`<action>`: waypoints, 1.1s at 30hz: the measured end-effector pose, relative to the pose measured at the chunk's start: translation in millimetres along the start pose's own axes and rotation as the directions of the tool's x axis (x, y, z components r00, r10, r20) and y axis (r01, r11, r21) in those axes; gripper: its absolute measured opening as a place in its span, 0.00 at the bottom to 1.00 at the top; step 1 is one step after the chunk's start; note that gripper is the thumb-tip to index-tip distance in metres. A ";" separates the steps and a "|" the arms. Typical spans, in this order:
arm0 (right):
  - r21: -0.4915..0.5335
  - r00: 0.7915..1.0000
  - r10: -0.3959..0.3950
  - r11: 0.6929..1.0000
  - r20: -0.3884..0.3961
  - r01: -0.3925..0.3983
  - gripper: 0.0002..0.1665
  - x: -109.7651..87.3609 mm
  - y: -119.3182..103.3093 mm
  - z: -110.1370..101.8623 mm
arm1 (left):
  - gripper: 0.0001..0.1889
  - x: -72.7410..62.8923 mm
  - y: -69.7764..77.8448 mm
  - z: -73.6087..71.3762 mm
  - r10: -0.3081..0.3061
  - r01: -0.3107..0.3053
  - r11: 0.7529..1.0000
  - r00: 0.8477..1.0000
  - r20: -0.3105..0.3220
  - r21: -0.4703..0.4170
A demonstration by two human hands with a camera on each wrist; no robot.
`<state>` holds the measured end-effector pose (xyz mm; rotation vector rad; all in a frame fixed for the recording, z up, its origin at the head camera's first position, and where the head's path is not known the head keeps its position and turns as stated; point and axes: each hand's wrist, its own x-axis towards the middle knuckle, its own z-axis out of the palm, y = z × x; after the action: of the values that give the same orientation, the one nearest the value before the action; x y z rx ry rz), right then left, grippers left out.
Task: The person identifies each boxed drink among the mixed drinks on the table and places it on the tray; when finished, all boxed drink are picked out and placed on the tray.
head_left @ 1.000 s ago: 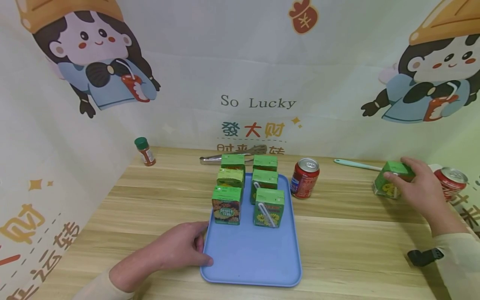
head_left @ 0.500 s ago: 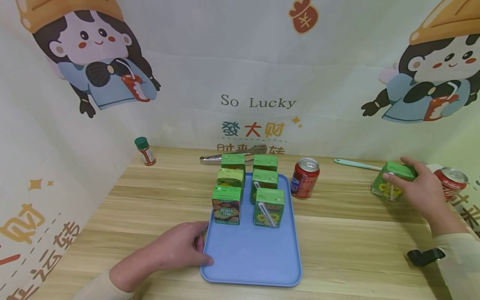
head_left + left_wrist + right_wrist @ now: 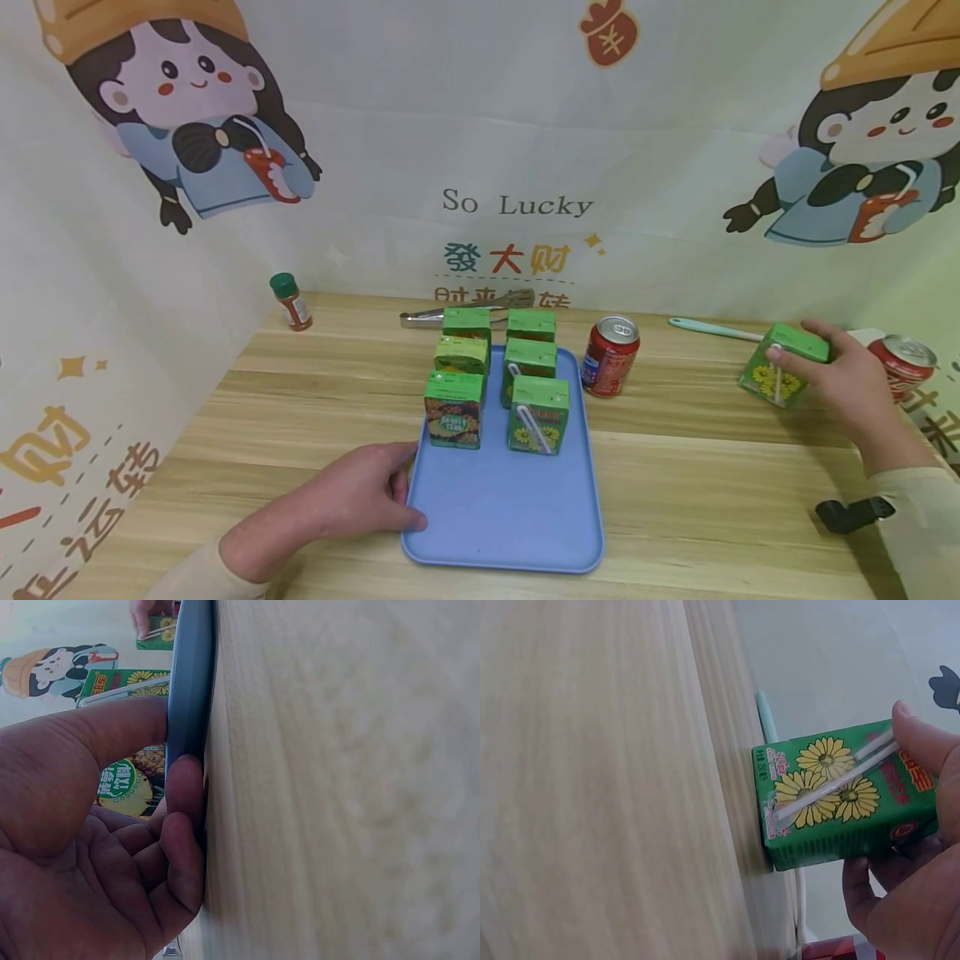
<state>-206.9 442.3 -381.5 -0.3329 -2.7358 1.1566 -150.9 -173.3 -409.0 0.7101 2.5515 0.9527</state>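
My right hand [image 3: 855, 387] grips a green juice box [image 3: 774, 373] at the right of the table. Yellow flowers and a wrapped straw show on its front in the right wrist view, with the thumb [image 3: 922, 742] on that face and fingers curled behind. My left hand [image 3: 356, 492] holds the left rim of a blue tray [image 3: 502, 521], thumb over the edge and fingers curled against its outer side. Several juice boxes stand in two columns on the tray's far half; a pineapple box [image 3: 453, 417] and a flower box [image 3: 538, 421] are the nearest.
A red soda can [image 3: 611, 358] stands right of the tray. Another can [image 3: 903, 362] is partly behind my right hand. A mint-handled utensil [image 3: 712, 329], metal tongs [image 3: 431, 318] and a green-capped spice jar [image 3: 291, 302] lie or stand along the back, near the printed cloth.
The right hand has turned the juice box so its flower front and straw face the head camera, shifting it slightly left and nearer. The left hand and tray have stayed still.
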 end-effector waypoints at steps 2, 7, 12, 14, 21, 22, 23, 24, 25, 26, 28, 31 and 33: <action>0.012 1.000 0.013 1.000 0.007 -0.013 0.59 0.1 0.7 -0.3 | 0.27 0.0 0.1 0.0 -0.001 0.001 1.000 1.000 0.001 0.002; 0.037 1.000 0.009 0.999 0.017 -0.010 0.59 1.2 3.8 0.9 | 0.25 0.0 0.1 -0.1 -0.001 0.001 1.000 1.000 0.002 0.001; 0.086 0.999 -0.039 0.996 0.009 0.039 0.52 1.2 7.3 4.6 | 0.23 0.0 -0.1 -0.1 0.006 -0.006 1.000 1.000 -0.001 0.006; 0.124 0.999 -0.047 0.991 0.011 0.045 0.49 1.1 7.8 5.3 | 0.23 0.0 -0.1 -0.3 0.009 -0.009 1.000 1.000 -0.004 0.011; 0.209 1.000 -0.012 0.978 0.021 0.008 0.44 1.7 7.7 7.3 | 0.24 -0.2 0.1 -0.7 -0.003 0.003 1.000 1.000 0.002 0.007; 0.216 1.000 -0.008 0.976 0.021 0.003 0.44 1.7 7.6 7.6 | 0.24 -0.2 0.1 -0.7 -0.003 0.003 1.000 1.000 0.002 0.008; 0.216 1.000 -0.005 0.976 0.018 0.001 0.43 1.6 7.5 7.8 | 0.24 -0.2 0.2 -0.7 -0.003 0.003 1.000 1.000 0.001 0.008; 0.208 1.000 -0.003 0.978 0.013 0.000 0.41 1.5 7.6 8.0 | 0.24 -0.1 0.2 -0.7 -0.003 0.003 1.000 1.000 0.000 0.009; 0.201 1.000 -0.003 0.980 0.010 0.001 0.40 1.5 7.7 8.1 | 0.24 -0.1 0.2 -0.7 -0.003 0.003 1.000 1.000 -0.002 0.010; 0.194 1.000 -0.002 0.981 0.007 0.000 0.39 1.4 7.8 8.2 | 0.25 -0.1 0.1 -0.7 -0.002 0.002 1.000 1.000 -0.003 0.010; 0.179 1.000 0.000 0.984 0.000 0.000 0.35 1.6 8.1 8.6 | 0.25 0.0 -0.1 -0.5 0.000 0.000 1.000 1.000 -0.005 0.012; 0.144 1.000 0.002 0.990 -0.008 -0.001 0.36 1.7 7.3 9.6 | 0.24 0.1 -0.4 -0.2 -0.001 0.001 1.000 1.000 -0.002 0.010; 0.119 1.000 0.004 0.993 0.001 -0.004 0.41 1.4 5.4 10.8 | 0.24 0.2 -0.5 -0.1 -0.002 0.002 1.000 1.000 0.001 0.008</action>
<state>-209.9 438.9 -392.8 -0.3229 -2.6531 1.3135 -151.3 -173.7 -409.3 0.7104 2.5563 0.9415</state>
